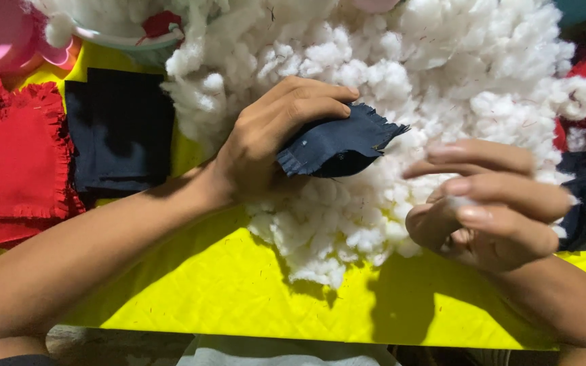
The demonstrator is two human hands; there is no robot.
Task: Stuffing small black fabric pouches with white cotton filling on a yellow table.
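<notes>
**Dark cloth piece held over a heap of white stuffing**

A bright yellow table (225,291) fills the lower frame. Across the upper centre and right lies a large heap of fluffy white cotton stuffing (442,74). At far left sit frilled red fabric pieces (15,156), with a flat dark navy fabric square (120,129) beside them. The left hand (266,139) is closed around a small frayed dark navy cloth piece (337,146) at centre. The right hand (490,207), lower right, pinches a white tuft with curled fingers.
</notes>
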